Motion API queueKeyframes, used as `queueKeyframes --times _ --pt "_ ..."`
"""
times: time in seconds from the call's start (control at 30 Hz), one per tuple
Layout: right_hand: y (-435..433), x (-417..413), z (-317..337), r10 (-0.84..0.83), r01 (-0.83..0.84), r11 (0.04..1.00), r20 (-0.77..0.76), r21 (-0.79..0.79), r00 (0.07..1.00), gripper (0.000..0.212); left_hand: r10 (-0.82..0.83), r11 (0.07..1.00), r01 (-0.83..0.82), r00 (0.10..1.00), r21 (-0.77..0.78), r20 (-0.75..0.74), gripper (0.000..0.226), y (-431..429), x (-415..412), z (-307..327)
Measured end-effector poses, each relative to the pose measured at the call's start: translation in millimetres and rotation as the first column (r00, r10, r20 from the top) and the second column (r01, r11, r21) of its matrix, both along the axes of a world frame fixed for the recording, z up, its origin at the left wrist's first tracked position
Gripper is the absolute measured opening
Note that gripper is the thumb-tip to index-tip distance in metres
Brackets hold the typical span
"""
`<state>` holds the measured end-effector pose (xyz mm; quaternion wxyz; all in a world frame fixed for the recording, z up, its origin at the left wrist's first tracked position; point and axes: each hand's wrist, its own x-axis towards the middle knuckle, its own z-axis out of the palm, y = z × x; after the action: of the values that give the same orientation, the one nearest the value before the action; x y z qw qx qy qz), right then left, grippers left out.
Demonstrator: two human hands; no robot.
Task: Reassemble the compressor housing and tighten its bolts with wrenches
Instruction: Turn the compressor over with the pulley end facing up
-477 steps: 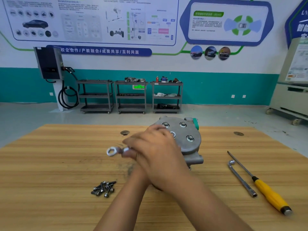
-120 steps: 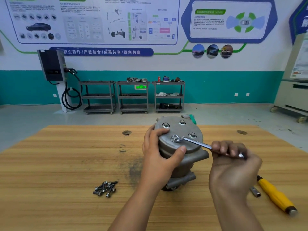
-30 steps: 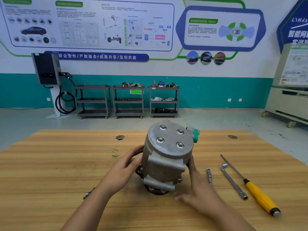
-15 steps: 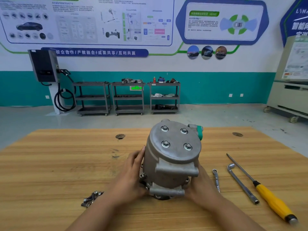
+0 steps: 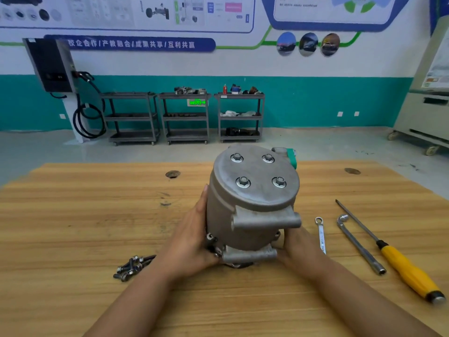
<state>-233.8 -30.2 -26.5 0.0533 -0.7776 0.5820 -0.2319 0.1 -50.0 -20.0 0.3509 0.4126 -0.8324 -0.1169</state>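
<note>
- Cradled between both hands, upright and slightly tilted: compressor housing (image 5: 252, 203), grey cast metal, base on the wooden table (image 5: 73, 227).
- Pressed flat against the housing's left wall: left hand (image 5: 192, 244), fingers extended upward along the casting, thumb side near the lower flange.
- Wrapped around the housing's lower right side: right hand (image 5: 297, 246), fingers mostly hidden behind the body, so exact finger placement cannot be told.
- Both hands closed on the housing from opposite sides; neither holding a tool.
- Above the grip, on the round end cover: four bolts (image 5: 243, 182) seated in a square pattern, heads with washers showing.
- At the upper right edge of the cover, away from both hands: green port cap (image 5: 291, 158).
- Below the cover, between the two hands: two horizontal mounting lugs on the casting, one higher, one at the bottom.
- Just right of the right hand, lying on the table: small ring wrench (image 5: 320, 234), ring end pointing away from the person.
- Further right of that: L-shaped socket wrench (image 5: 359, 246), lying flat.
- Furthest right, well apart from the grip: screwdriver (image 5: 403, 266) with yellow handle, shaft pointing away.
- Left of the left forearm, near but not touching: loose pile of spare bolts (image 5: 132, 267).
</note>
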Motion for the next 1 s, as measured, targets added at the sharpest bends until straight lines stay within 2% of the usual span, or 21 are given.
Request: queueKeyframes --times 0.1,0.2,0.3,0.37,0.47,0.57,0.67,0.77,1.0 --pt "1.9 2.7 -4.4 0.11 -0.108 0.988 0.009 -0.109 0.994 0.08 -0.001 1.0 0.002 0.999 -0.028 0.034 0.124 0.9 0.5 0.8" --pt "-2.8 -0.2 -10.6 0.203 -0.198 0.977 0.069 -0.077 0.977 0.101 0.03 0.998 -0.027 0.998 -0.062 0.054 0.121 2.4 0.2 -1.6" --pt "-5.9 -0.2 -6.6 0.205 -0.205 0.978 0.035 -0.028 0.978 0.086 0.028 0.996 -0.024 0.998 -0.082 0.05 0.126 3.3 -1.3 -2.4" --pt "-6.4 -1.2 -0.4 0.188 -0.187 0.978 0.001 -0.088 0.982 0.077 0.014 0.997 -0.012 1.0 -0.08 0.023 0.127 2.5 -3.8 -1.1" --pt "-14.6 -3.2 9.6 0.195 -0.19 0.95 -0.005 -0.246 0.981 0.077 0.014 0.998 -0.016 0.999 -0.054 -0.035 0.129 1.2 -8.0 3.0" --pt "-29.1 -2.8 17.6 0.265 -0.233 0.936 0.091 -0.265 0.96 0.104 0.009 1.0 -0.01 0.989 -0.006 -0.145 0.135 -3.7 -11.1 4.6" --pt "-41.6 1.6 9.2 0.325 -0.276 0.935 0.226 -0.225 0.918 0.13 0.053 0.993 -0.022 0.957 0.112 -0.284 0.133 -6.9 -11.9 4.5" --pt "-44.3 7.3 4.3 0.33 -0.282 0.942 0.342 -0.181 0.88 0.131 0.063 0.977 0.027 0.912 0.212 -0.406 0.131 -3.5 -9.5 1.3" --pt "-33.3 0.5 4.6 0.313 -0.267 0.949 0.388 -0.169 0.867 0.135 0.079 0.978 -0.004 0.934 0.21 -0.35 0.128 2.9 -8.2 1.3"
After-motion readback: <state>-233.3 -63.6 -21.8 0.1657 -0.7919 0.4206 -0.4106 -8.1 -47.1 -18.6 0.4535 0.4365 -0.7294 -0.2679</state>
